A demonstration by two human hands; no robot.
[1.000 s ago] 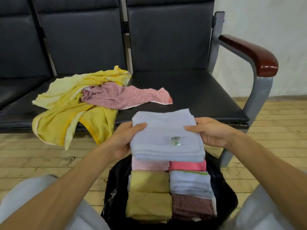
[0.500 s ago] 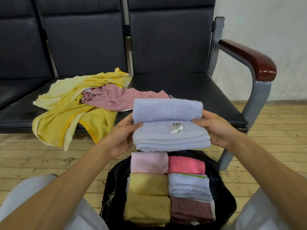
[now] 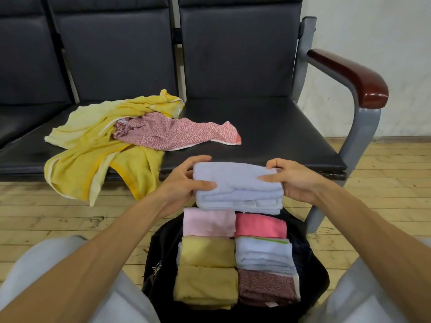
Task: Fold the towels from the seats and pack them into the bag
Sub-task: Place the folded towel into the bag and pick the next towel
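Observation:
A folded light blue towel is held in the air just above the far end of the open black bag. My left hand grips its left end, thumb on top and fingers behind. My right hand grips its right end the same way. Inside the bag lie several folded towels in two rows: pink, yellow, light blue and dark red patterned. On the black seats, a crumpled yellow towel hangs over the front edge, and a red patterned towel lies partly on it.
The right seat is bare black vinyl with a grey frame and a dark red armrest. Wooden floor runs under the seats. My knees in light trousers flank the bag on the floor.
The blue towel has been folded over once more into a narrower bundle, its label now hidden, and both hands have lowered it toward the bag's far end.

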